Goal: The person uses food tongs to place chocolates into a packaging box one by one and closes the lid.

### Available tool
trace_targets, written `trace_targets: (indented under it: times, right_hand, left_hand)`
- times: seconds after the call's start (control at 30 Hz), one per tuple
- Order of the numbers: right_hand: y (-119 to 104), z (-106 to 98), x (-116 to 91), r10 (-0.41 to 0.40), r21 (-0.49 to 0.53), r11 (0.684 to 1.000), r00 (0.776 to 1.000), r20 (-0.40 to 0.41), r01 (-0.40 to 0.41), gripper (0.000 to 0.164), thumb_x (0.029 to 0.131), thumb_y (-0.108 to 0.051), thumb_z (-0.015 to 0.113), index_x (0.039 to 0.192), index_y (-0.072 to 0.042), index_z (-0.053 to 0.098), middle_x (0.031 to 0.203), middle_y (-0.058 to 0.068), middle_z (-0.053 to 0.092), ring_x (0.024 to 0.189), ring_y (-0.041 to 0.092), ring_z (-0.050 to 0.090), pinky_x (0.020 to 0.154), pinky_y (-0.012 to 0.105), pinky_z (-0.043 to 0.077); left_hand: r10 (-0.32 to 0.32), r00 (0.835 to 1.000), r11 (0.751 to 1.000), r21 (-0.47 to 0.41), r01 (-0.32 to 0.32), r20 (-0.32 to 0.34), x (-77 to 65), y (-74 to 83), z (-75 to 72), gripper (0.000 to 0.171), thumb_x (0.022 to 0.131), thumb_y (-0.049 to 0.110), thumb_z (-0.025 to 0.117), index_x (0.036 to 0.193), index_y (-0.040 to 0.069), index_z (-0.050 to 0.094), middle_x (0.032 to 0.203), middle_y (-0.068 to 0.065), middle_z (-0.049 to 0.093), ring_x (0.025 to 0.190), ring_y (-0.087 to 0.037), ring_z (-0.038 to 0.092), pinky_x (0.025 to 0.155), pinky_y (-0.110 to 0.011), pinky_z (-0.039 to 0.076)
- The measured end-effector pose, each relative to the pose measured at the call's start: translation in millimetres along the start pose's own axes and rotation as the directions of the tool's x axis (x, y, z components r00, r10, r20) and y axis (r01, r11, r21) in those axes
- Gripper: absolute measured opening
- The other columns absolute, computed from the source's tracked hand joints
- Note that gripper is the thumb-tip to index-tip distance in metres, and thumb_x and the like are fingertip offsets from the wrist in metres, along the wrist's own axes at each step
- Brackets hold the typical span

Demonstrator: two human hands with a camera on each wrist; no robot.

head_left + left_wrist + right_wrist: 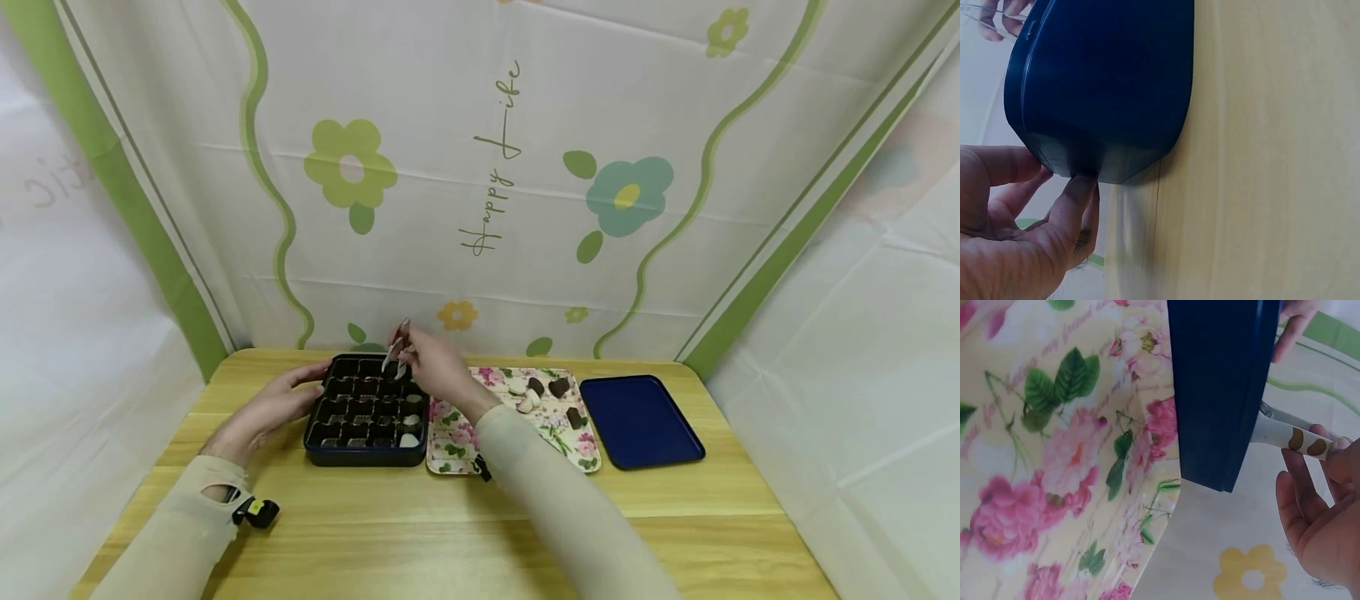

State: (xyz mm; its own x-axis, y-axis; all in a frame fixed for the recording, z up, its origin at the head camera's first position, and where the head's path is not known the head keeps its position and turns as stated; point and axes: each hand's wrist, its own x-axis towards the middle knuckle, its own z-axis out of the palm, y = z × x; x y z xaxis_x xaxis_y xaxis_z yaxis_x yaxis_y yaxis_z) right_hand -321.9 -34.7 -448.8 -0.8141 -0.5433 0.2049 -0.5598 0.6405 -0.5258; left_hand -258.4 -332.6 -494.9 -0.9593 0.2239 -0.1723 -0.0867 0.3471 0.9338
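A dark blue box (366, 457) with a black divided insert stands at the left of the table. Pale shell-like pieces (408, 440) sit in compartments along its right side. My left hand (281, 404) rests against the box's left side, its fingertips touching the wall near the rim in the left wrist view. Above the box's back right corner, my right hand (438, 367) pinches small metal tongs (1294, 439) by their arms. The tong tips point down into the back compartments; whether they hold a piece I cannot tell.
Right of the box lies a floral tray (459, 437) carrying several pale pieces (528, 402) and dark chocolate-like pieces (559, 387). A flat dark blue lid (642, 421) lies farther right on the wooden table (420, 533). A printed curtain (427, 225) hangs behind.
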Motion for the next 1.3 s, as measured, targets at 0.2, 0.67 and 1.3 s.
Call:
trace_targets:
  times: [0.2, 0.67, 1.3]
  right_hand:
    - [2, 4, 1, 0.004, -0.005, 1.0, 1.0, 0.016, -0.004, 0.026, 0.112, -0.026, 0.051, 0.137, -0.027, 0.058, 0.119, -0.008, 0.077, 0.099, 0.014, 0.075, 0.063, 0.021, 0.049]
    - [5, -6, -5, 0.035, 0.133, 0.99, 0.998, 0.048, -0.041, 0.026, 0.112, -0.028, 0.049, 0.137, -0.031, 0.056, 0.124, -0.008, 0.075, 0.109, 0.018, 0.074, 0.066, 0.024, 0.051]
    - [65, -78, -75, 0.132, 0.169, 0.979, 0.988, -0.081, -0.117, 0.027, 0.112, -0.021, 0.051, 0.138, -0.028, 0.058, 0.12, -0.009, 0.073, 0.108, 0.02, 0.073, 0.079, 0.035, 0.061]
  left_hand:
    - [0.017, 1.0, 1.0, 0.01, -0.017, -0.002, -1.0, -0.1, 0.3, 0.062, 0.113, 0.014, 0.046, 0.169, 0.008, 0.022, 0.174, -0.029, 0.016, 0.153, -0.047, 0.033, 0.104, -0.026, 0.055]
    - [0.022, 1.0, 1.0, 0.016, -0.022, -0.01, -0.4, -1.2, 0.3, 0.062, 0.113, 0.014, 0.047, 0.169, 0.009, 0.023, 0.174, -0.029, 0.016, 0.152, -0.046, 0.034, 0.1, -0.021, 0.055]
    - [0.013, 1.0, 1.0, -0.003, -0.013, -0.008, 0.7, -2.1, 0.9, 0.062, 0.113, 0.014, 0.046, 0.169, 0.009, 0.021, 0.174, -0.029, 0.016, 0.153, -0.045, 0.034, 0.102, -0.022, 0.056]
